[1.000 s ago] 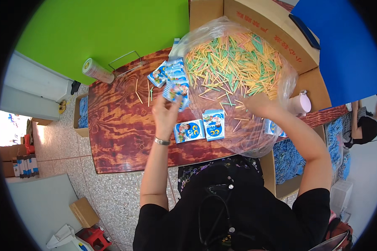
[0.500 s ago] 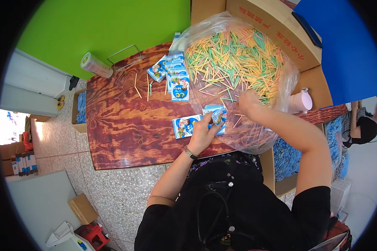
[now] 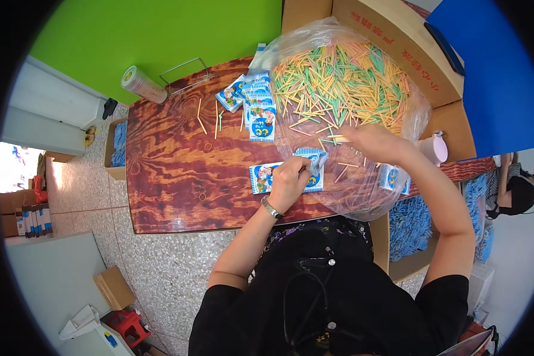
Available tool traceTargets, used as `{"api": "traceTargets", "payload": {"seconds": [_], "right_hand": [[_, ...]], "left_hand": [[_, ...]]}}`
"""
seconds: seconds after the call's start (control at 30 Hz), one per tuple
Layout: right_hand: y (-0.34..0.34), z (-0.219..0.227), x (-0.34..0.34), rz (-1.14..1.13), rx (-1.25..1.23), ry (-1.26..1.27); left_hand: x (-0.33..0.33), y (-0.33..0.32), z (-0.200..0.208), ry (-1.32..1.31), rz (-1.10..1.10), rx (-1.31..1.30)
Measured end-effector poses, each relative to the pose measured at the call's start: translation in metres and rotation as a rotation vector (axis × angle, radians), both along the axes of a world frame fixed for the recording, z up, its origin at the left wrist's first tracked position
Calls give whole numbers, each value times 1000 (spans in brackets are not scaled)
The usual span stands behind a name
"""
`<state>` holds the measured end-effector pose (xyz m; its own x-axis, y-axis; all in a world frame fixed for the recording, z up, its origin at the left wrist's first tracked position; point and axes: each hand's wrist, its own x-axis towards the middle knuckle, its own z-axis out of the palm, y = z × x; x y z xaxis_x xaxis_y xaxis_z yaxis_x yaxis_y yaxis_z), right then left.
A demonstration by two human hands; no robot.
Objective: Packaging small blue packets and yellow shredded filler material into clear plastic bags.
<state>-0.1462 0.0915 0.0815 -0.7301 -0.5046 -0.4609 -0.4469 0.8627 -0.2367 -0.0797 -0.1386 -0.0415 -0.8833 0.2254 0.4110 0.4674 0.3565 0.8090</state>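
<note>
A small hand-packing workroom, seen from above, perhaps set up in a home or a little shop. A worn table [image 3: 172, 160] with a dark red wood-grain top is standing on a speckled terrazzo floor [image 3: 160, 261]. A large clear plastic bag [image 3: 350, 107] is spilling over with thin pastel sticks [image 3: 344, 83], and small printed blue packets [image 3: 252, 104] are lying in piles beside it. Cardboard boxes [image 3: 397, 41] are crowding the table's far side, with another box [image 3: 114, 288] on the floor. A bright green wall [image 3: 160, 35] is rising behind, and a second person [image 3: 519, 190] is sitting at the right edge.
</note>
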Motion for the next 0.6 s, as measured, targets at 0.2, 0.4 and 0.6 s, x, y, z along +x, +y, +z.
{"api": "traceTargets", "payload": {"seconds": [0.2, 0.4, 0.6], "right_hand": [[-5, 42, 11, 152, -420, -84], [-21, 38, 11, 83, -403, 24], [-22, 6, 22, 190, -368, 156]], "left_hand": [[-10, 0, 13, -88, -46, 72], [-15, 0, 34, -63, -179, 61], [-15, -2, 31, -489, -347, 242]]}}
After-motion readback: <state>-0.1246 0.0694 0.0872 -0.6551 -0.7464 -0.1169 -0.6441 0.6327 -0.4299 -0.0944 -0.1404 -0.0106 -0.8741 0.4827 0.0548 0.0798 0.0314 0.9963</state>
